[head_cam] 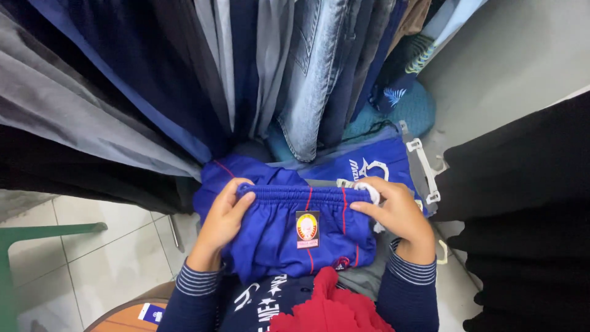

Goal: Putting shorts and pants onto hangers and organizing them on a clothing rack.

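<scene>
Shorts (289, 237) of bright blue cloth, with thin red stripes and a small tag with a round badge hanging from the waistband, are held up between both hands in the head view. Left hand (222, 222) grips the left end of the elastic waistband, thumb over the front and fingers curled behind the band. Right hand (398, 215) pinches the right end of the same band, fingers closed over the cloth together with a bit of white material whose kind cannot be told. The two hands are apart, the stretched waistband running between them. Both wrists show dark cuffs with pale stripes.

Just below the hands lie a red garment (332, 310) and a dark printed garment (264, 301), close against the shorts. Just beyond the hands another blue garment (369, 165) with a white print lies partly under the shorts, and a white plastic hanger (425, 169) sits near the right hand. Farther beyond, hanging trousers and jeans (307, 80) fill the rack. A tiled floor (117, 258) shows left of the left hand.
</scene>
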